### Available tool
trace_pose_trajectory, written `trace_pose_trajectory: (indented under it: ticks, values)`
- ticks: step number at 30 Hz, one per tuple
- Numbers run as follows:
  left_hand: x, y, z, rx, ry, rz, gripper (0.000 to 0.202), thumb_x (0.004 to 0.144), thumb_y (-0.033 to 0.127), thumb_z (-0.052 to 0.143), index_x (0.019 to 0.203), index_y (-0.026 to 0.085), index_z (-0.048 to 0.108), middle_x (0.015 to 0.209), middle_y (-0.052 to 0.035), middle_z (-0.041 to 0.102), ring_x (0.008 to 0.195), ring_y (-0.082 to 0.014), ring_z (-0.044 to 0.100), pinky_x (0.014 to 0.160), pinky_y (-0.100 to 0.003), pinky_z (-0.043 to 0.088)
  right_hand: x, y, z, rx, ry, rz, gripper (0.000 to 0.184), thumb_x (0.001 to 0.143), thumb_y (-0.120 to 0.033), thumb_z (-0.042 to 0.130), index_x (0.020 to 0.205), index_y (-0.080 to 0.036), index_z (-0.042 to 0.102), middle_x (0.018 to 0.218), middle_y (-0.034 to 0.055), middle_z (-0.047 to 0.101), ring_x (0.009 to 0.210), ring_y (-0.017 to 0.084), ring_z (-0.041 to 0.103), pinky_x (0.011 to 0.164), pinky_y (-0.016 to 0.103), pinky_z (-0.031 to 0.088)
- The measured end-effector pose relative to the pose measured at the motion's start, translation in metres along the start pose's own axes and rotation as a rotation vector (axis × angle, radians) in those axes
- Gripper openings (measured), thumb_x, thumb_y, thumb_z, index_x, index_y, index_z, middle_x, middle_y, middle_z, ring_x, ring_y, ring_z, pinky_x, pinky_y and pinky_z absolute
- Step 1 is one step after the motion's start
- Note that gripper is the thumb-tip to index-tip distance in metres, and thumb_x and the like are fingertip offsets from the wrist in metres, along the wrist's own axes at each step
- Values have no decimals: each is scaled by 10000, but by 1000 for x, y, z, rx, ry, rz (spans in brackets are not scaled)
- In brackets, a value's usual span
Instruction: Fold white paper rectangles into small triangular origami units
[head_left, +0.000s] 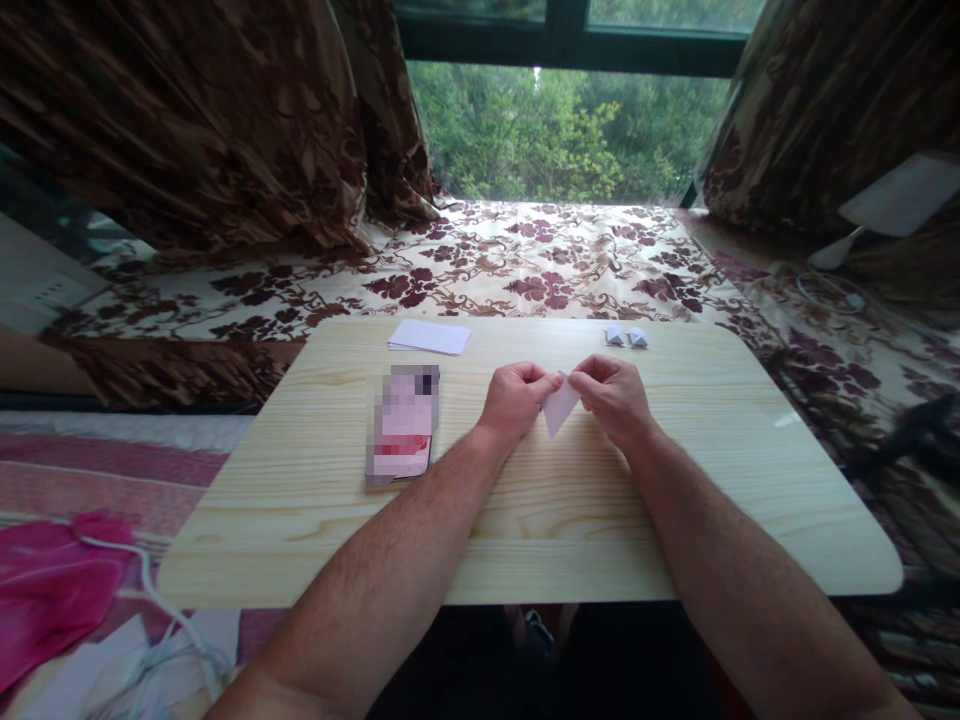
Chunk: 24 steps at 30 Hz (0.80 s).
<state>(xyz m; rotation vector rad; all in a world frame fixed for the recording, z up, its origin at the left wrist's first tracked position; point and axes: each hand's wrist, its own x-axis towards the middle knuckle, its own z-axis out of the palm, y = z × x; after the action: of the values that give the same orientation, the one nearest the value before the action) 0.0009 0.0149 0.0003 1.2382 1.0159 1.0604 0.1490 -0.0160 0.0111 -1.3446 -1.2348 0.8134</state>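
Both of my hands pinch one small piece of folded white paper [559,408] over the middle of the table. My left hand [517,397] grips its upper left edge between thumb and fingers. On the upper right edge, my right hand [611,392] does the same. The paper hangs down to a point between them; its fold lines are too small to make out. Beyond my right hand stand two small folded paper pieces [626,338], side by side. A stack of white paper sheets [430,337] lies at the far left of the table.
A phone [403,425], partly blurred out, rests on the wooden table [300,500] left of my forearm. Behind the table is a ledge with a floral cover [540,260]. A white lamp [900,195] stands at right. Pink cloth [60,590] and a white cable [146,570] lie at lower left.
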Motion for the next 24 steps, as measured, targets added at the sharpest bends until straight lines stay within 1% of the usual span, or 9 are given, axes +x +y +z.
trace_pose_trajectory:
  ticks: [4,7,10,15,20,24]
  values:
    - [0,4,-2,-66,-84,-48,372,632,425,819,563,145,583,494,15,529,458,-83,446,471,-236,322,1,0,-2,46,-10,11,112,709,-224,651,621,-170,608,477,-49,511,444,82,407,444,234,288]
    - [0,6,-5,-87,-152,-61,318,641,366,810,570,143,595,496,12,531,455,-81,452,470,-234,320,2,-1,-4,55,-21,17,103,697,-220,647,617,-170,607,481,-48,516,443,83,409,443,237,288]
    - [0,9,-8,-79,-189,-57,249,658,299,774,569,144,601,500,6,544,457,-80,463,478,-232,325,2,-2,-6,64,-28,22,91,688,-219,642,618,-171,608,485,-47,517,445,88,417,441,241,291]
    - [-1,12,-8,-45,-193,-60,175,661,229,726,565,148,604,490,1,552,457,-83,470,479,-233,327,2,-5,-8,90,-35,34,82,672,-202,643,609,-174,601,487,-48,515,446,86,419,439,240,288]
    - [-1,11,-8,-9,-198,-57,136,657,211,697,569,147,615,535,-25,606,471,-86,473,481,-238,327,3,-8,-10,97,-14,61,93,667,-209,648,606,-179,584,459,-53,486,427,87,400,428,244,258]
    - [-1,8,-9,-5,-209,-45,112,653,198,676,570,147,621,535,-23,604,476,-87,472,483,-238,328,3,-9,-11,100,-21,57,100,666,-209,655,604,-178,583,457,-53,486,425,86,397,429,244,255]
